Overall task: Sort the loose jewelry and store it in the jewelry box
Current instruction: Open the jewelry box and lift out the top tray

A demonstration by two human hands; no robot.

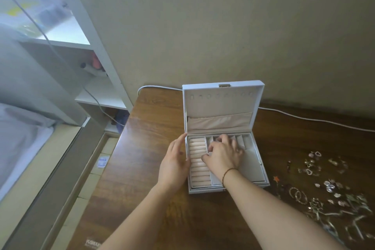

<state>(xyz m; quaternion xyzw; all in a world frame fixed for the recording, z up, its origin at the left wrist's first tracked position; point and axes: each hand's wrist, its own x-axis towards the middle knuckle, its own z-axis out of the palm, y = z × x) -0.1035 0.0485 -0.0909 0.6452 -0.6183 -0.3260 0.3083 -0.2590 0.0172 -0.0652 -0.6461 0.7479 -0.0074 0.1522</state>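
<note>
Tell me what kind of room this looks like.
Probably a bedroom at home. A bed with pale bedding lies to the left, white shelves stand beside it, and an open jewelry box sits on a wooden desk against a plain wall, with loose jewelry spread nearby.

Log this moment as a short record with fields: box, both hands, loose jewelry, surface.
box: white jewelry box, lid open and upright, on the table
left hand: open, resting against the box's left side
right hand: reaching into the tray, fingers curled over the small compartments; whether its grip holds anything cannot be told
loose jewelry: scattered on the table right of the box, including hoop earrings
surface: dark wooden table
cable: white cable behind the box
</note>
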